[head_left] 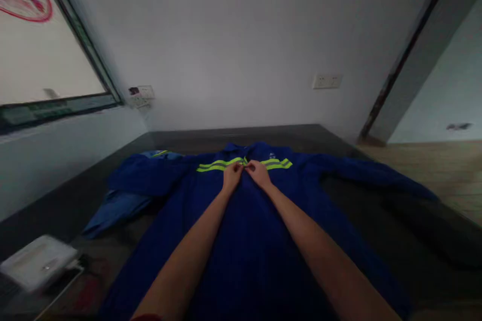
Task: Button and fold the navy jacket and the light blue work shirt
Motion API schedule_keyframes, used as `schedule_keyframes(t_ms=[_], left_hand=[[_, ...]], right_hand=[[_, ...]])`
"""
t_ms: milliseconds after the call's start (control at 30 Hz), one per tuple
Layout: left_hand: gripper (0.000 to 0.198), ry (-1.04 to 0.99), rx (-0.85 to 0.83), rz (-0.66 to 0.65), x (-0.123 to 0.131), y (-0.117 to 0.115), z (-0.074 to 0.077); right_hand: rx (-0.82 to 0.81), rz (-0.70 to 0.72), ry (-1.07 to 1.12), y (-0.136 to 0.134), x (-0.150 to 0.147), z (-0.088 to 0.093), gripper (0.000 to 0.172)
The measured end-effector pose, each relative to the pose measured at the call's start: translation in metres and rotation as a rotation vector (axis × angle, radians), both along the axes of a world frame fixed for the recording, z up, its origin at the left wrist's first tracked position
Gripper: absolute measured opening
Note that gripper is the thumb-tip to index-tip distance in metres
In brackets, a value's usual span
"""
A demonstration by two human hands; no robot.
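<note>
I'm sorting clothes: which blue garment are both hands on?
The dark-blue work jacket, spread out, left hand and right hand at its front; the lighter blue garment lies partly beneath its sleeve.

a blue jacket (241,225) with lime chest stripes (279,164) lies spread on a dark table (286,133); its collar (259,147) points away.

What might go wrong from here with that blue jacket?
With the left hand and right hand pinching at the chest, the yellow stripes might misalign. The left-side sleeve lies against lighter blue fabric; tugging the blue jacket could drag both. The right-side sleeve stretches near the table's edge and might slip over.
</note>
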State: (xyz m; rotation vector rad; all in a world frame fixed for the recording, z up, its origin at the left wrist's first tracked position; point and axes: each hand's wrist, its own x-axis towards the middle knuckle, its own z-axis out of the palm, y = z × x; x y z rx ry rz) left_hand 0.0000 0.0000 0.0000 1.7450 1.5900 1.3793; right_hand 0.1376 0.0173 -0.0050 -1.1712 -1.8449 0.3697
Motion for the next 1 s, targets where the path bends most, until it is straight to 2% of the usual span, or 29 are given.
schedule_keyframes(t_ms=[167, 400, 600, 800, 1000], left_hand=[[0.009, -0.053, -0.029, 0.031, 0.0, 0.004, 0.0], [0.004, -0.154, -0.059, 0.043, 0.003, 0.01, -0.002], [0.021, -0.231, -0.083, -0.007, 0.007, 0.008, 0.001], [0.017, -0.22, -0.097, -0.079, 0.007, 0.008, 0.006], [0.017, -0.146, -0.056, -0.08, 0.005, 0.005, 0.01]], right_hand=[[0.001, -0.012, 0.012, 0.0, 0.0, 0.001, 0.011], [-0.012, -0.042, 0.108, 0.001, 0.0, 0.003, 0.014], [-0.078, -0.035, 0.286, 0.004, 0.0, 0.007, 0.017], [-0.184, -0.013, 0.391, 0.008, 0.005, 0.006, 0.022], [-0.276, -0.008, 0.5, 0.01, 0.004, 0.005, 0.023]])
